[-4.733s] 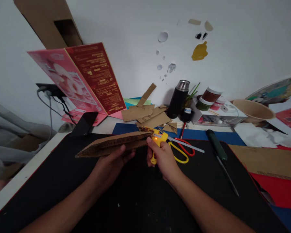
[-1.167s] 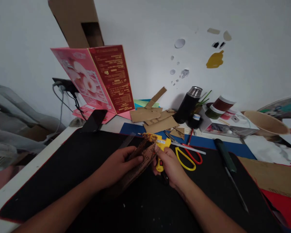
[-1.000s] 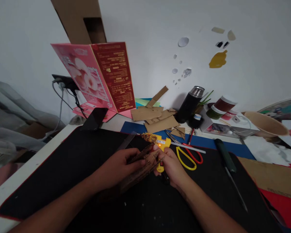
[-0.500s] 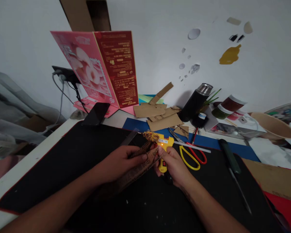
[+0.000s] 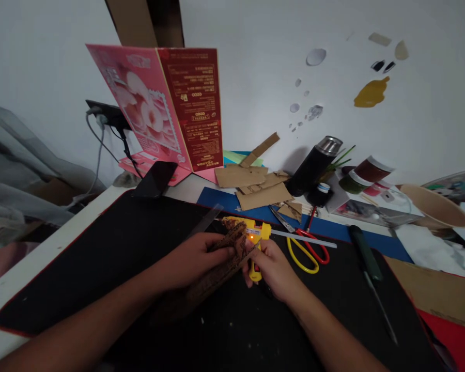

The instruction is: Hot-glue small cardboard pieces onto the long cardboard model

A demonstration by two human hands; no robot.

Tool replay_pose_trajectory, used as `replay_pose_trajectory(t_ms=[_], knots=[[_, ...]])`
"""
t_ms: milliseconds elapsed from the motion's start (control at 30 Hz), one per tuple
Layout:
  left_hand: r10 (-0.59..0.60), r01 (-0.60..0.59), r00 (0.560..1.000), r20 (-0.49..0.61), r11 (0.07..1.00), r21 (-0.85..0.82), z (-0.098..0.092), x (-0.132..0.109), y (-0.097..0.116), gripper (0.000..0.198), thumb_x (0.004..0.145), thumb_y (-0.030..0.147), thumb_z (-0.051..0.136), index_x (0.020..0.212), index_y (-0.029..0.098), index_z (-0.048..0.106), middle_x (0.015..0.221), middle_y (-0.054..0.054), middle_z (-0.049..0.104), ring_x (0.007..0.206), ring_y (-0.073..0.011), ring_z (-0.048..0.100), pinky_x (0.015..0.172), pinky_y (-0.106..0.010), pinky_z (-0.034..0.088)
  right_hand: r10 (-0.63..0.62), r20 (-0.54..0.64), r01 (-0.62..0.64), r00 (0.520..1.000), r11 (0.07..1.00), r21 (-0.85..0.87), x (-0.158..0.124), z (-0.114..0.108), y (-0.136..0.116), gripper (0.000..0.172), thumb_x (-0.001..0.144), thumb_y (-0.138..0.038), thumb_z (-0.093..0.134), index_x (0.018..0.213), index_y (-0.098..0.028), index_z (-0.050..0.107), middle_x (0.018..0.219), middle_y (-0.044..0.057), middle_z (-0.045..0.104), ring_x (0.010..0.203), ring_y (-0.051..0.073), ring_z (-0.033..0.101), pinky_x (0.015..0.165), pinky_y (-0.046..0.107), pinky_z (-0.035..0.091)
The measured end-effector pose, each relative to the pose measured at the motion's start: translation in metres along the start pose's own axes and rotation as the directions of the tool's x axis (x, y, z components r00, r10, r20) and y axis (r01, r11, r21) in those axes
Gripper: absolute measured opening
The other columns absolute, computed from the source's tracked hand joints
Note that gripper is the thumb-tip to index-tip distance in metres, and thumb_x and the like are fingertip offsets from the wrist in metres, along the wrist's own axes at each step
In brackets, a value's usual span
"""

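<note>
My left hand is closed on a bent strip of brown corrugated cardboard, thumb on top. In my right hand is a yellow hot glue gun, gripped by its handle, with a small orange light glowing on its body. Its nozzle end points left, behind the cardboard's raised edge, so the tip is partly hidden. A translucent glue stick sticks out of its back. The cardboard edge meets the fingers of my right hand. Scissors with one yellow and one red handle lie just right of the gun.
A black mat covers the table. Behind lie cardboard scraps, a phone and a standing pink and red folder. A black thermos leans at the back. A green-handled pointed tool lies at right.
The glue gun has shifted slightly left and down, further behind the cardboard. The cardboard has tilted a little, hiding more of the gun. Both hands keep their holds.
</note>
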State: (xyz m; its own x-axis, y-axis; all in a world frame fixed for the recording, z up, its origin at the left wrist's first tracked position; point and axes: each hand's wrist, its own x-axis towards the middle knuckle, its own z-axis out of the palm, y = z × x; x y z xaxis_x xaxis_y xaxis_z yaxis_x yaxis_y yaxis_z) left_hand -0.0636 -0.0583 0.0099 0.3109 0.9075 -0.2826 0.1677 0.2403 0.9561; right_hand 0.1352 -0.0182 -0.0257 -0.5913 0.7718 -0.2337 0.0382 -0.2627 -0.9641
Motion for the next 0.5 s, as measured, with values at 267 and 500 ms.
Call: replay_pose_trajectory(t_ms=[267,500], knots=[[-0.005,0.005,1.0,-0.014,1.0,0.022,0.0006,0.0015,-0.0042,0.041,0.091,0.055,0.065,0.101,0.019,0.08,0.108,-0.008,0.081,0.102,-0.0298,0.072,0.093,-0.04,0.053,0.013,0.001,-0.013,1.0,1.0,-0.011,-0.0011,0.0006,-0.0004,0.074,0.079,-0.089,0.065,0.057,-0.018,0.062,0.046,-0.001,0.056,0.036,0.009,0.05,0.04,0.02,0.032],[0.023,-0.023,0.999,-0.024,1.0,-0.002,-0.0003,0.0017,-0.0078,0.037,0.092,0.051,0.066,0.103,0.019,0.082,0.104,-0.008,0.082,0.099,-0.0287,0.072,0.086,-0.037,0.054,0.031,-0.001,-0.031,1.0,0.999,-0.025,-0.0025,0.0027,-0.0067,0.071,0.081,-0.086,0.065,0.057,-0.02,0.059,0.042,0.0,0.056,0.035,0.01,0.047,0.04,0.021,0.03]])
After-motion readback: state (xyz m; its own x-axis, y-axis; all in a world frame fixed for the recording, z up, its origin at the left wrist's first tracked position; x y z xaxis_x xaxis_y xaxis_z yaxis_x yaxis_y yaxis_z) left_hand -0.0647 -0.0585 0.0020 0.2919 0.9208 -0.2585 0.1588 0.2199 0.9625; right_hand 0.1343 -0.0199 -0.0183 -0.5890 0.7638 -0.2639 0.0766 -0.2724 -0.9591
